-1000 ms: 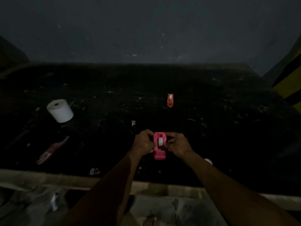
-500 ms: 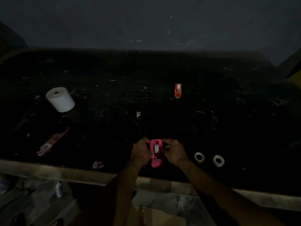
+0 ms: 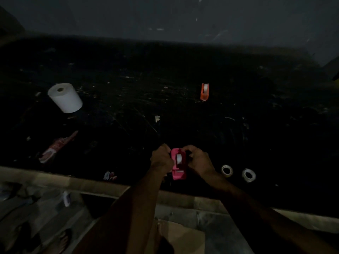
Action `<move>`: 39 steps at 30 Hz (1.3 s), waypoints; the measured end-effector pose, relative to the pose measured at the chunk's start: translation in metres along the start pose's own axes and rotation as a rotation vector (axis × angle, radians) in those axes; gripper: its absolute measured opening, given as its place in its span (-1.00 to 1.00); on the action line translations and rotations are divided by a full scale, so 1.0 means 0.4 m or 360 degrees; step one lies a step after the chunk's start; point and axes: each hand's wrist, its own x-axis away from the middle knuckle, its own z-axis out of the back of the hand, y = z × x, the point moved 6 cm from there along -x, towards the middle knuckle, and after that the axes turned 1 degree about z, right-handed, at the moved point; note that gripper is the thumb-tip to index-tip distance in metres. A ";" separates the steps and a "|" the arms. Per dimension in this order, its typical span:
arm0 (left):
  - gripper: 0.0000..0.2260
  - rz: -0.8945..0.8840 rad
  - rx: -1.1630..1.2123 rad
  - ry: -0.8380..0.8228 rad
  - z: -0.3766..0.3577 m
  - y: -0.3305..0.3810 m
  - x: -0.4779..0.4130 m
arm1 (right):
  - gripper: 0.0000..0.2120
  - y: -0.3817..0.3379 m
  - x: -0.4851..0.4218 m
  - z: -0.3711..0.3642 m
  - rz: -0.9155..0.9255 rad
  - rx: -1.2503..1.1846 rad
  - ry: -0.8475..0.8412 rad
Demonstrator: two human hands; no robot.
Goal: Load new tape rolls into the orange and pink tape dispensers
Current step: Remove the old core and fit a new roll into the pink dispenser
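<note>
The pink tape dispenser (image 3: 178, 165) sits near the front edge of the dark table (image 3: 128, 107), with a white tape roll (image 3: 179, 158) seated in it. My left hand (image 3: 161, 159) grips its left side and my right hand (image 3: 199, 161) grips its right side. The orange tape dispenser (image 3: 204, 91) stands farther back and to the right, with a white roll in it and no hand near it. Two loose tape rolls (image 3: 227, 170) (image 3: 248, 175) lie flat to the right of my right hand.
A white paper roll (image 3: 65, 97) lies at the back left. A red and white wrapper (image 3: 57, 146) and a small packet (image 3: 109, 176) lie at the front left. A wooden ledge (image 3: 55, 180) runs along the table's front edge. Cardboard (image 3: 181, 237) lies below.
The view has shifted, so the two loose rolls at the right came into sight. Both hands stay on the pink dispenser at the table's front edge.
</note>
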 end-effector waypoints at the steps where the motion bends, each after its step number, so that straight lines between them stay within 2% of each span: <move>1: -0.77 0.0000 -0.0005 0.0009 0.000 -0.002 0.000 | -0.69 0.001 -0.001 -0.004 0.0016 -0.0008 -0.0033; 5: -0.78 0.0005 -0.0053 0.0017 0.004 0.005 0.013 | -0.57 -0.008 -0.006 -0.009 0.0078 0.0117 -0.0178; 11: -0.80 0.0036 -0.0037 0.0050 -0.007 0.010 0.025 | -0.64 -0.023 -0.023 -0.009 0.0076 0.0453 -0.0297; 16: -0.82 0.0057 -0.0006 0.0074 -0.011 0.001 0.027 | -0.60 -0.033 -0.019 -0.009 0.0079 0.0634 -0.0264; 22: -0.80 0.0029 -0.0136 0.0190 -0.001 0.004 0.038 | -0.66 -0.066 0.018 0.029 0.0270 0.0391 -0.0229; 29: -0.74 -0.0026 -0.0259 0.0201 0.035 0.028 0.088 | -0.62 -0.079 0.086 0.134 0.0277 0.0223 -0.0047; 32: -0.72 -0.0089 0.0000 0.0193 0.047 0.057 0.124 | -0.66 -0.085 0.110 0.183 0.0287 0.0215 0.0054; 35: -0.73 -0.0064 0.0716 -0.0203 0.020 0.104 0.197 | -0.70 -0.098 0.140 0.203 0.0313 0.0227 0.0094; 37: -0.72 -0.0067 0.0905 -0.0465 -0.001 0.140 0.249 | -0.66 -0.106 0.161 0.205 0.0298 0.0243 0.0078; 39: -0.69 -0.0118 0.0947 -0.0573 -0.011 0.165 0.274 | -0.64 -0.114 0.176 0.211 0.0298 0.0254 0.0086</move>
